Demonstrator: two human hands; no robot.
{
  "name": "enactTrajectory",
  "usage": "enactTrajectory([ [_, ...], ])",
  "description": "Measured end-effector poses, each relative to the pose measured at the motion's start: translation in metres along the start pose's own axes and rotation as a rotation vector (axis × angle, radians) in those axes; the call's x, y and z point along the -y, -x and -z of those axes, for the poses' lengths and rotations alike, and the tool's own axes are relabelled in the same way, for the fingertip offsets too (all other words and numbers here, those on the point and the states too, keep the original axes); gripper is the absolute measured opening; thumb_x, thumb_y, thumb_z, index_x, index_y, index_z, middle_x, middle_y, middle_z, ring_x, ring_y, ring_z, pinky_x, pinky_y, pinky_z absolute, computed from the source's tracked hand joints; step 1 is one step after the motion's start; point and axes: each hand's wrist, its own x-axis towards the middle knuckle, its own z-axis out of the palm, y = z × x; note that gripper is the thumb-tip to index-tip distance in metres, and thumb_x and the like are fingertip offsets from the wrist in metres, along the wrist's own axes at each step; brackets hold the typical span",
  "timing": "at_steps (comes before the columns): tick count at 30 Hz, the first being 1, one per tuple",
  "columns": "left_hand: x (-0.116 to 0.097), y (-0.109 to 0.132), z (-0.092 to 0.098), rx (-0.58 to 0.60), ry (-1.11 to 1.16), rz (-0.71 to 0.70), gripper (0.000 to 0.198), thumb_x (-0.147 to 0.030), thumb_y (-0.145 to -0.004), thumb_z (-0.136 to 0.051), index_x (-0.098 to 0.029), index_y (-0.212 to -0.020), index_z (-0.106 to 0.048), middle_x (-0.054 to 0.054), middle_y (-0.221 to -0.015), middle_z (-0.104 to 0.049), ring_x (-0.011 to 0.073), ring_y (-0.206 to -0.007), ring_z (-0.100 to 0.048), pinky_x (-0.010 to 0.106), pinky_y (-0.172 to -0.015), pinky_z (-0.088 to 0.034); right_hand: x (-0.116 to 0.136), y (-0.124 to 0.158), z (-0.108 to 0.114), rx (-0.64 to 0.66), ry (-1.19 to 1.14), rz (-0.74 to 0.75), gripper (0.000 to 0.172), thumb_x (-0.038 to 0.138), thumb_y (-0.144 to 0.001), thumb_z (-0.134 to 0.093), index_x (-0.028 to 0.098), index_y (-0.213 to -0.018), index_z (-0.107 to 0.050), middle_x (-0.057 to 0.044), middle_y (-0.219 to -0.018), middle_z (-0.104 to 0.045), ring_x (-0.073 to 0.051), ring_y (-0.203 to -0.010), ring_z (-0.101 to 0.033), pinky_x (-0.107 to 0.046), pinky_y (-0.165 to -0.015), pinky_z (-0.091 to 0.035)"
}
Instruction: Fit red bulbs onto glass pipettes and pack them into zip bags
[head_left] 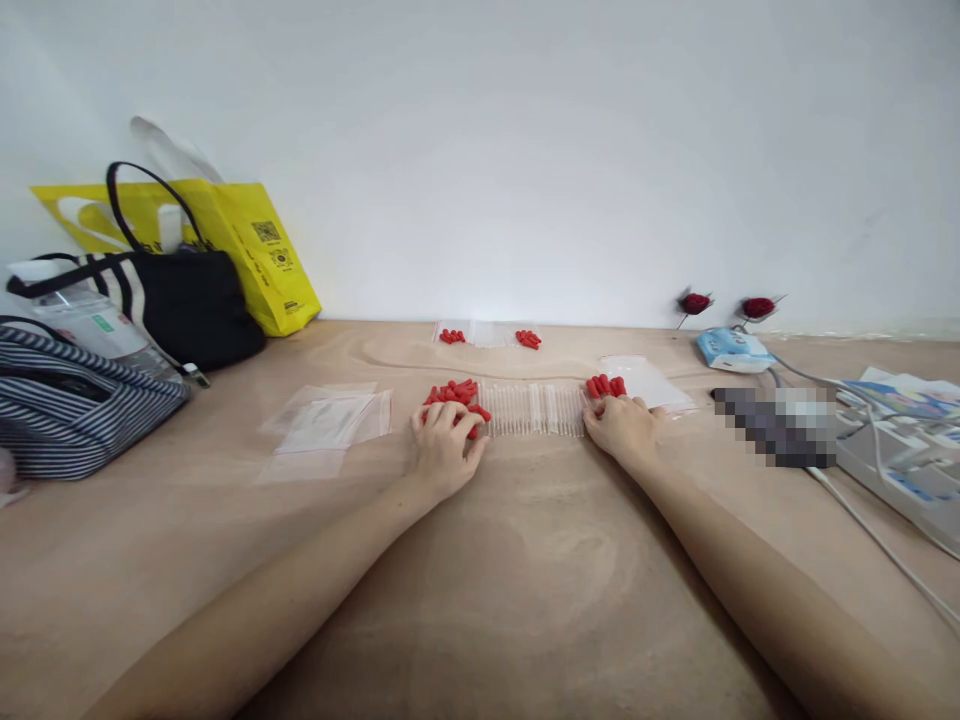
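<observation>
A row of slim clear sticks (531, 410) lies side by side on the tabletop between my two hands. At its left end is a heap of small red tapered pieces (454, 388). My left hand (444, 445) rests over this heap with its fingers bent and apart, the thumb beside the row. More red pieces (604, 385) lie at the right end, just beyond the fingers of my right hand (622, 428). That hand is curled, its thumb at the row's end; what lies under its fingers is hidden.
Behind the row lies a clear bag (491, 333) with red pieces at both sides. Flat clear bags (326, 420) lie left, another (649, 385) right. A yellow bag (281, 270), black bag (199, 305) and striped bag (90, 400) stand left. A blue packet (735, 350) and power strip (892, 470) lie right.
</observation>
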Motion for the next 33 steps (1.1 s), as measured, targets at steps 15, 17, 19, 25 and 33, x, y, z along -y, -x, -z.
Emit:
enactTrajectory([
  [15,0.008,-0.045,-0.007,0.226,-0.119,-0.317,0.015,-0.015,-0.076,-0.051,-0.021,-0.077,-0.064,0.005,-0.091,-0.059,0.0214,-0.089,-0.049,0.040,-0.080,-0.031,-0.001,0.005,0.005,-0.119,0.073,0.153,0.030,0.027,-0.081,-0.038,0.011,-0.082,-0.063,-0.018,-0.089,-0.062,-0.030,-0.087,-0.051,-0.043,-0.071,-0.033],
  [17,0.010,-0.044,-0.008,0.218,-0.106,-0.299,0.017,-0.012,-0.077,-0.049,-0.020,-0.079,-0.064,0.005,-0.091,-0.059,0.0210,-0.088,-0.049,0.037,-0.078,-0.032,-0.004,0.013,0.008,-0.160,0.032,0.289,0.029,0.028,-0.082,-0.038,0.012,-0.080,-0.062,-0.017,-0.090,-0.061,-0.029,-0.089,-0.049,-0.040,-0.073,-0.034],
  [19,0.013,-0.042,-0.009,0.216,-0.100,-0.287,0.017,-0.014,-0.079,-0.048,-0.019,-0.081,-0.064,0.006,-0.091,-0.060,0.0213,-0.088,-0.050,0.036,-0.075,-0.033,-0.006,0.025,0.010,-0.178,-0.029,0.473,0.026,0.029,-0.083,-0.039,0.014,-0.079,-0.061,-0.014,-0.089,-0.060,-0.026,-0.090,-0.048,-0.038,-0.075,-0.034],
  [25,0.016,-0.039,-0.014,0.209,-0.114,-0.242,0.018,-0.021,-0.082,-0.047,-0.020,-0.092,-0.063,0.006,-0.089,-0.061,0.0210,-0.085,-0.051,0.036,-0.076,-0.032,-0.010,0.057,0.016,-0.081,-0.236,0.860,0.020,0.029,-0.084,-0.043,0.017,-0.077,-0.057,-0.007,-0.078,-0.057,-0.019,-0.078,-0.047,-0.032,-0.070,-0.036],
  [33,0.015,-0.050,-0.012,0.283,-0.200,-0.293,0.014,-0.023,-0.080,-0.051,-0.019,-0.077,-0.064,0.005,-0.081,-0.062,0.0209,-0.082,-0.053,0.039,-0.078,-0.030,-0.006,0.059,0.014,-0.031,-0.327,0.944,0.020,0.030,-0.085,-0.045,0.017,-0.075,-0.055,-0.005,-0.073,-0.055,-0.017,-0.073,-0.045,-0.030,-0.068,-0.036],
])
